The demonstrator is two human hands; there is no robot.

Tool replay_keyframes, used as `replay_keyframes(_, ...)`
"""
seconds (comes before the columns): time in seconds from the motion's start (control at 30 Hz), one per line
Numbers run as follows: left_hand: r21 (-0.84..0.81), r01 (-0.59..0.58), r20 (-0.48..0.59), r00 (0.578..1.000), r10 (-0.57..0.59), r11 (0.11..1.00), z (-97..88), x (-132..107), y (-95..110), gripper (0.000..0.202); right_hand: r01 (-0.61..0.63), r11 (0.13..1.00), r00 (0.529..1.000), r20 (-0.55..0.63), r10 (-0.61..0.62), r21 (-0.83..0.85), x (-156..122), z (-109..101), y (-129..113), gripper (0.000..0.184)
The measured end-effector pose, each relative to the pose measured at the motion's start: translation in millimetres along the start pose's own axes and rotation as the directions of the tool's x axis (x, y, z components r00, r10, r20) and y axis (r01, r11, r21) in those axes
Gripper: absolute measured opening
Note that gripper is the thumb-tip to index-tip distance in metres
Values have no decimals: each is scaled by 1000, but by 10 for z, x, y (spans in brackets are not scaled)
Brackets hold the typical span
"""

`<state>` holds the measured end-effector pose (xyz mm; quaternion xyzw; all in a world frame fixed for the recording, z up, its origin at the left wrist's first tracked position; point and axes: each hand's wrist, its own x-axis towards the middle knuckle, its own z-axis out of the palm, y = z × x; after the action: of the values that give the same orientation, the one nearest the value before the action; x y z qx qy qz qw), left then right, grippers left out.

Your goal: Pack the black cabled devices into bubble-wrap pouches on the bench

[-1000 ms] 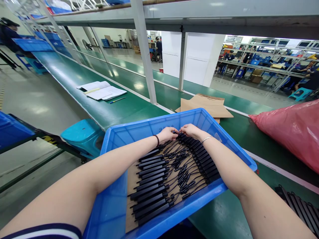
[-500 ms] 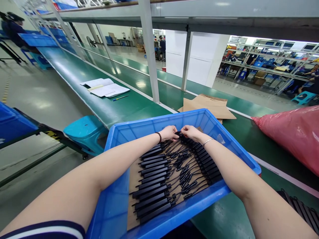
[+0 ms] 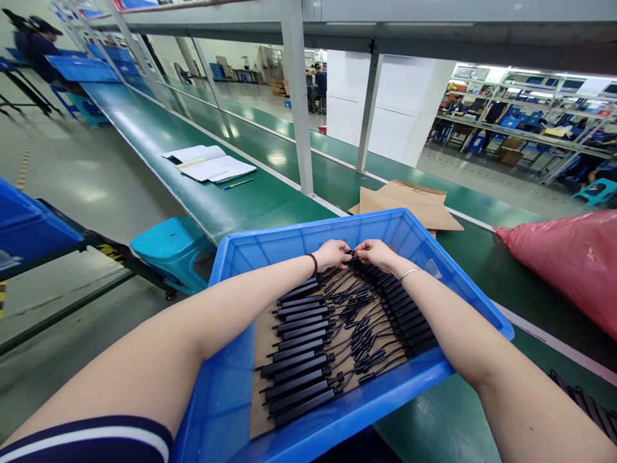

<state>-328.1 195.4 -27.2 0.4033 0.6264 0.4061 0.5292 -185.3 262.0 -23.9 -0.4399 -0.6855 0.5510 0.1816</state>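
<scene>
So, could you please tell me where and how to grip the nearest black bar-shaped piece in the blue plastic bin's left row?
I'd pinch that slim black bar mid-body, across its long sides, from above: it lies lengthwise over brown cardboard, the next black bar lines its far side, and thin black cables lie off its right end.

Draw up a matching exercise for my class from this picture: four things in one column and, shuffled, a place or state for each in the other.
Column one
1. Left hand
2. Right hand
3. Open notebook
4. Near blue bin

Column two
A. Holds rows of black parts
B. Lies on the green surface beside a pen
C. Dark beaded bracelet at the wrist
D. Thin, light bangle at the wrist

Pairs: 1-C, 2-D, 3-B, 4-A
</scene>
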Motion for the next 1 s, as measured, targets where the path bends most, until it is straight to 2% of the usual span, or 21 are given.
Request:
replay_keyframes(0.27, -4, 2, -2, 1000, -2, 1000, 20, -16, 6, 14, 69, 995, 997, 32, -66, -72, 44, 7, 80, 6)
replay_keyframes(0.4, -5, 1, -18, 1000, -1, 1000, 31, -14, 4, 19, 72, 993, 997, 22, -70, -95, 46, 1, 69, 6)
replay_keyframes(0.67, 41, 14, -65, 998, -11, 999, 72, -38, 32, 13, 70, 978, 997, -6, -73, -197, 45, -15, 51, 2)
replay_keyframes(0.87, 48, 33, -55, 998, -30, 998, 114, -117, 103, 14, -2, 946, 1000, 25, 11, -323, 74, 18, 65, 15)
replay_keyframes(1.0, 51, 28, -39, 999, -26, 998, 120, -127, 106, 16, -71, 934, 994, 51, 95, -351, 71, 68, 82, 23)
